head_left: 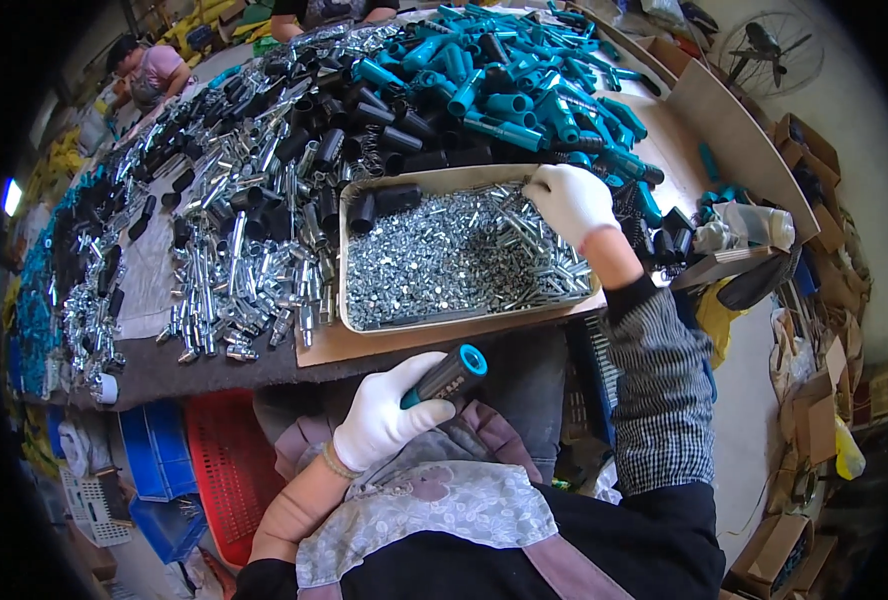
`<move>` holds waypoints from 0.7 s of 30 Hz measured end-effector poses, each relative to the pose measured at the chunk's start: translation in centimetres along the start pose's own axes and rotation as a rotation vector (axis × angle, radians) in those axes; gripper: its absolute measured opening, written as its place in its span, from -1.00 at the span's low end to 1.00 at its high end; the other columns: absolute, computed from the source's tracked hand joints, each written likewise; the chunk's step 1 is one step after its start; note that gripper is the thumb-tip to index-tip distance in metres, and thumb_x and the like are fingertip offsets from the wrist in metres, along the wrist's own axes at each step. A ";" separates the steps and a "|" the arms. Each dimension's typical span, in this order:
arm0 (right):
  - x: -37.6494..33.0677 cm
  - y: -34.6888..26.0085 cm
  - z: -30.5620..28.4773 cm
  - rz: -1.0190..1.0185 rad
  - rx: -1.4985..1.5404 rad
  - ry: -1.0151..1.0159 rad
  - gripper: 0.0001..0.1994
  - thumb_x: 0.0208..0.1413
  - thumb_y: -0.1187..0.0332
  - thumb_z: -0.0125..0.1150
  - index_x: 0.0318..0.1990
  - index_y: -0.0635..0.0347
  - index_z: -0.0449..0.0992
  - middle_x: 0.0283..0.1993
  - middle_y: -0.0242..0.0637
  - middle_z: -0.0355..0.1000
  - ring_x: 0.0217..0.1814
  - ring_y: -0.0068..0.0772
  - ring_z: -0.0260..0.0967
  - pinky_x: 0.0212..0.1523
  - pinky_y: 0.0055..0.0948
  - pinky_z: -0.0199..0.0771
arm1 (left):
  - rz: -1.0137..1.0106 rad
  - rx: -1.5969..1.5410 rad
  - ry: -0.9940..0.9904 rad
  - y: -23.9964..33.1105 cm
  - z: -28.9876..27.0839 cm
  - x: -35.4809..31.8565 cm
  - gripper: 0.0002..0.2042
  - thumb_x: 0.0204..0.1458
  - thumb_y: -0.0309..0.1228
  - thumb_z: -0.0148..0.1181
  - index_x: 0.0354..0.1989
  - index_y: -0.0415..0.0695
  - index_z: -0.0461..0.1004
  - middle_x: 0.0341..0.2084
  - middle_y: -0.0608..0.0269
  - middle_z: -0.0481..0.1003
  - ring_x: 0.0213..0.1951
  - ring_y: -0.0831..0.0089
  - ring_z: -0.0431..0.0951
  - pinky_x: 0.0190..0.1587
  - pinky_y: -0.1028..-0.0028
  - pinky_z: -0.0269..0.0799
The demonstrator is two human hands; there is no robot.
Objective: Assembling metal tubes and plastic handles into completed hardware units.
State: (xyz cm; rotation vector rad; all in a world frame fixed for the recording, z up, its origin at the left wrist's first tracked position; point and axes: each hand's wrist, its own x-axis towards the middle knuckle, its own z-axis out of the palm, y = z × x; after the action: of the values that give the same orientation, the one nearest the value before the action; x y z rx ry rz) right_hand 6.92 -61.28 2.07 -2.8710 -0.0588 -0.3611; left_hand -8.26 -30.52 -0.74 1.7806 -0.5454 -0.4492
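Observation:
My left hand point(389, 412), in a white glove, is wrapped around a black and teal tool handle point(446, 376). Its teal ring end points up and to the right, in front of the table edge. Gloved in white too, my right hand point(574, 203) is at the far right corner of a shallow cream tray point(414, 322). Its fingers are drawn together over the metal pins point(526, 235) there; whatever is between them is hidden. Small silver metal pieces point(414, 265) fill the tray, and a few black sleeves point(396, 199) lie in its far left corner.
Teal tool handles point(509, 105) are heaped behind the tray. Chrome socket pieces point(234, 260) and black sleeves point(334, 148) are piled left. A red basket point(226, 460) and blue bins point(159, 450) stand below the table. A wooden board point(739, 150) edges the right side. Another person point(154, 78) sits far left.

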 end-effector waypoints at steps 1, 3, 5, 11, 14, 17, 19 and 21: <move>1.6 0.3 0.1 0.111 -0.103 -0.164 -0.63 0.10 0.00 0.21 -0.20 0.10 0.69 -0.18 -0.02 0.59 -0.13 0.01 0.57 -0.11 -0.12 0.56 | 0.004 0.015 0.008 0.1 0.2 0.0 -0.33 0.05 0.07 0.34 0.17 -0.20 0.43 -0.19 0.11 0.60 -0.15 0.46 0.59 -0.01 0.44 0.46; 2.6 0.0 1.8 0.148 -0.197 -0.228 -0.55 0.06 -0.06 0.23 -0.19 0.17 0.69 -0.13 -0.03 0.60 -0.06 0.00 0.57 -0.03 -0.14 0.56 | 0.030 0.056 0.037 -0.1 0.6 -0.2 -0.37 0.07 0.01 0.35 0.17 -0.21 0.43 -0.17 0.10 0.60 -0.12 0.45 0.60 0.00 0.43 0.46; 3.2 0.0 3.2 0.131 -0.243 -0.215 -0.54 0.06 -0.05 0.23 -0.17 0.20 0.68 -0.09 -0.03 0.60 -0.04 0.00 0.57 -0.01 -0.15 0.56 | 0.035 0.049 0.054 -0.3 0.4 -0.1 -0.37 0.07 0.00 0.35 0.17 -0.21 0.43 -0.17 0.09 0.60 -0.12 0.43 0.60 0.01 0.43 0.46; 3.3 0.8 3.2 0.158 -0.023 -0.146 -0.64 0.00 0.21 0.14 -0.11 0.19 0.66 -0.09 0.06 0.57 0.00 0.06 0.54 0.04 -0.13 0.54 | -0.024 0.057 0.113 -1.3 -0.4 -1.2 -0.33 0.03 0.01 0.36 0.18 -0.23 0.41 -0.16 0.01 0.60 -0.11 0.35 0.62 0.01 0.39 0.46; 1.9 0.7 2.0 0.164 0.000 0.058 -0.71 0.06 0.26 0.12 -0.15 0.16 0.64 -0.14 0.01 0.58 -0.05 0.06 0.54 0.01 -0.12 0.50 | -0.038 0.004 0.169 -1.9 -1.3 -1.9 -0.31 0.04 0.06 0.34 0.18 -0.25 0.41 -0.18 0.01 0.60 -0.15 0.38 0.61 -0.02 0.40 0.46; 0.8 1.5 1.1 0.055 0.134 0.064 -0.72 0.06 0.30 0.17 -0.13 0.22 0.63 -0.17 0.02 0.57 -0.09 0.03 0.55 -0.02 -0.21 0.51 | -0.068 -0.038 0.207 -2.2 -2.0 -2.4 -0.29 0.04 0.08 0.33 0.17 -0.27 0.41 -0.24 0.07 0.59 -0.24 0.49 0.54 -0.08 0.44 0.45; 0.2 3.1 1.3 -0.061 0.122 0.059 -0.73 0.13 0.28 0.09 -0.13 0.12 0.65 -0.21 0.00 0.57 -0.10 0.05 0.54 -0.03 -0.13 0.51 | -0.061 -0.055 0.217 -2.2 -2.2 -2.5 -0.30 0.04 0.08 0.33 0.17 -0.27 0.41 -0.24 0.07 0.59 -0.25 0.48 0.54 -0.08 0.44 0.45; 0.1 4.6 1.7 -0.040 -0.003 -0.053 -0.74 0.16 0.33 0.04 -0.15 0.07 0.67 -0.22 -0.01 0.58 -0.13 0.06 0.54 -0.05 -0.13 0.51 | -0.073 0.002 0.219 -2.1 -2.6 -2.5 -0.32 0.04 0.05 0.34 0.18 -0.26 0.40 -0.22 0.06 0.59 -0.24 0.45 0.57 -0.07 0.43 0.46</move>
State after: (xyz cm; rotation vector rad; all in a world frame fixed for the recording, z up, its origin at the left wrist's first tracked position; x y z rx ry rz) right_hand 7.78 -65.27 -0.58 -2.8855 -0.1254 -0.2923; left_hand -8.59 -26.52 -2.04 1.8283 -0.3288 -0.2987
